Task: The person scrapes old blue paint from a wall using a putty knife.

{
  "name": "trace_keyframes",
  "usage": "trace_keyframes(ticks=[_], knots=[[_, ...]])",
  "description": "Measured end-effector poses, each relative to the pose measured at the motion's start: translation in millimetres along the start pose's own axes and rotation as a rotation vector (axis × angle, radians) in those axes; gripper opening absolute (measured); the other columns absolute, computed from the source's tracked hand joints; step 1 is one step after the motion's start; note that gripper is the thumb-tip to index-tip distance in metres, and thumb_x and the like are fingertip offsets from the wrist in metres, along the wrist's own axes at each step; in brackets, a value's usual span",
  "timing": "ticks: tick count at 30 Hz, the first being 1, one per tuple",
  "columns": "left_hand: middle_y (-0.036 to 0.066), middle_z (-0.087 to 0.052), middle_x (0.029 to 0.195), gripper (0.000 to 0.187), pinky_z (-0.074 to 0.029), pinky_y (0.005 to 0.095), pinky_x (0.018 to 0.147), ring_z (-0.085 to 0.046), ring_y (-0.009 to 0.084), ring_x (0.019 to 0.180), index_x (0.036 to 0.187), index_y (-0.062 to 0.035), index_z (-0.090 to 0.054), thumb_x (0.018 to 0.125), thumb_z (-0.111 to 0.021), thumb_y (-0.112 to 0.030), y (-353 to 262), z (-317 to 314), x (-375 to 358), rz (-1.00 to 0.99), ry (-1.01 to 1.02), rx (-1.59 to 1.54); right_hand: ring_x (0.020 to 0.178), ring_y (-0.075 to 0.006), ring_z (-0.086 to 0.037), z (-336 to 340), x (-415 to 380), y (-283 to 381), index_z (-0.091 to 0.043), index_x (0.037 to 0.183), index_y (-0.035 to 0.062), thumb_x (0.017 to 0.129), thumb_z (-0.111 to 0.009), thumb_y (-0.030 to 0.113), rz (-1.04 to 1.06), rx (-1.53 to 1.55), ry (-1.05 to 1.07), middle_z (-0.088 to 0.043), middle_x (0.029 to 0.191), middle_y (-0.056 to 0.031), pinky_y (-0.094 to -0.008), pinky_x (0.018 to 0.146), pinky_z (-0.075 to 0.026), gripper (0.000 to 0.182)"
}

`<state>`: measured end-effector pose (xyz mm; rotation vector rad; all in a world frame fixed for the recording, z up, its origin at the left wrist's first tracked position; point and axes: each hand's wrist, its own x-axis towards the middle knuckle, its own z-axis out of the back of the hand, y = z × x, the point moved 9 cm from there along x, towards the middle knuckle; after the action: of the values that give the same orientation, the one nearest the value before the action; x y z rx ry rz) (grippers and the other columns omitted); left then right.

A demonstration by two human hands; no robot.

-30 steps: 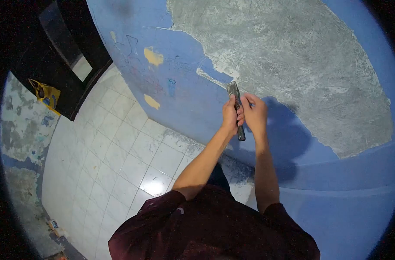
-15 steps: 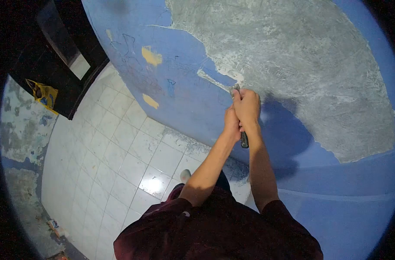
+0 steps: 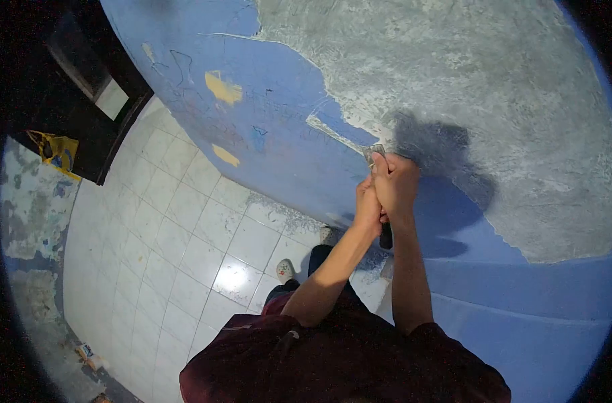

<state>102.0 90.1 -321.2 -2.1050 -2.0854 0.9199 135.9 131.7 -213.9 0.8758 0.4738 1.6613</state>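
Both my hands are closed around a paint scraper with a black handle (image 3: 386,236). My right hand (image 3: 398,183) grips it high up, close to the metal blade (image 3: 372,154), with the thumb along the top. Lower on the handle, my left hand (image 3: 368,207) wraps round it, partly overlapped by the right. The blade lies against the blue painted wall (image 3: 286,134), at the lower end of a narrow pale scraped strip (image 3: 336,135). Just beyond it, a large area of bare grey plaster (image 3: 494,87) has a ragged paint edge. The blade's very tip is hard to make out.
White floor tiles (image 3: 185,221) lie left and below, with paint flakes (image 3: 286,218) along the wall's foot. My shoe (image 3: 286,271) stands on them. A dark doorway holds a yellow bag (image 3: 62,151) at far left. Yellowish patches (image 3: 223,87) mark the wall.
My view has shifted, so the hands and scraper appear slightly lower and farther right. The blade stays near the same strip end, and more of my feet shows below.
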Motion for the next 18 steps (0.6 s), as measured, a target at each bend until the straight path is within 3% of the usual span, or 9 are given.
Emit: trace_keyframes(ticks=[2,4,8,11,14,16,18], knots=[[-0.001,-0.052,0.059,0.034,-0.023,0.0214,0.029,-0.039,0.0049,0.036,0.095,-0.0084,-0.058,0.102,-0.04,-0.037,-7,-2,-6,0.078,0.082,0.064,0.046,-0.0333,-0.042,-4,0,-4,-0.048,0.06,-0.0021,0.084,-0.064,0.019,-0.038,-0.002,0.02,-0.045,0.055,-0.0207,-0.0427,0.05,-0.034,0.036],[-0.001,-0.053,0.06,0.035,-0.023,0.0212,0.029,-0.039,0.005,0.036,0.095,-0.0086,-0.059,0.102,-0.041,-0.038,-11,6,-3,0.065,0.115,0.107,0.045,-0.0114,-0.031,-3,-5,0,-0.046,0.056,-0.0003,0.085,-0.066,0.015,0.028,-0.072,-0.101,-0.035,0.046,-0.0064,-0.0328,0.044,-0.029,0.039],[0.0,-0.055,0.062,0.036,-0.024,0.0204,0.03,-0.04,0.0054,0.037,0.096,-0.0083,-0.061,0.102,-0.041,-0.039,-6,-6,-1,0.036,0.093,0.068,0.044,-0.012,-0.031,0,-1,0,-0.045,0.056,0.0001,0.085,-0.066,0.014,0.118,-0.051,-0.133,-0.034,0.046,-0.0059,-0.0331,0.044,-0.028,0.038],[0.0,-0.055,0.062,0.036,-0.024,0.0212,0.03,-0.04,0.005,0.038,0.098,-0.0074,-0.061,0.102,-0.042,-0.037,3,-3,8,-0.024,-0.041,-0.025,0.043,-0.0135,-0.029,4,-1,8,-0.046,0.056,0.0001,0.084,-0.066,0.013,0.185,-0.069,-0.138,-0.035,0.046,-0.0076,-0.0339,0.044,-0.028,0.037],[0.0,-0.056,0.064,0.035,-0.028,0.0216,0.031,-0.045,0.0059,0.042,0.098,-0.0069,-0.061,0.102,-0.041,-0.036,-15,1,-4,0.027,0.102,0.142,0.042,-0.0159,-0.031,0,-2,8,-0.047,0.057,-0.0005,0.084,-0.065,0.014,0.1,-0.057,-0.121,-0.037,0.046,-0.0106,-0.035,0.045,-0.03,0.036],[0.0,-0.057,0.066,0.033,-0.029,0.0215,0.032,-0.047,0.0063,0.044,0.099,-0.0065,-0.06,0.102,-0.042,-0.033,-18,4,-6,0.041,0.145,0.171,0.05,-0.0374,-0.049,-4,-6,1,-0.052,0.061,-0.0002,0.086,-0.062,0.021,-0.064,-0.103,-0.026,-0.048,0.058,-0.0226,-0.0429,0.051,-0.037,0.034],[0.0,-0.057,0.068,0.031,-0.03,0.0215,0.033,-0.049,0.0067,0.046,0.101,-0.0061,-0.06,0.102,-0.042,-0.031,-6,-1,0,0.052,0.196,0.196,0.054,-0.0382,-0.053,2,-3,4,-0.056,0.063,-0.0002,0.086,-0.062,0.021,-0.06,-0.08,-0.012,-0.052,0.062,-0.0235,-0.0442,0.053,-0.04,0.032]])
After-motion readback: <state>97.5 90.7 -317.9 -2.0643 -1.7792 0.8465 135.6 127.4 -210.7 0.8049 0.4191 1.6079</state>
